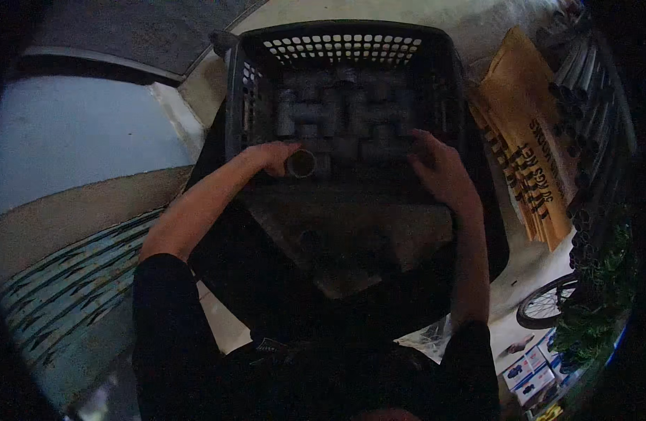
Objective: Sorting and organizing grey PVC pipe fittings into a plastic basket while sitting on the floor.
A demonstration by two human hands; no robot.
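Before me stands a dark perforated plastic crate (456, 100) with several grey pipe fittings (349, 108) packed in it, dim and partly lost in shadow. My left hand (270, 158) grips one pipe fitting (302, 163) near the crate's near left corner; its round open end faces up towards me. Over the near right part of the crate, my right hand (437, 166) has its fingers apart. Nothing shows in it, and its fingertips are close to the fittings. A brown cardboard piece (354, 226) lies between my forearms, on a dark surface.
Folded brown sheets (528, 137) bearing print stand on the right, beside a bundle of dark tubes (580, 105). A bicycle wheel (549, 302), green leaves (591, 326) and printed boxes (530, 376) are at lower right. A louvred panel (80, 273) is on the left.
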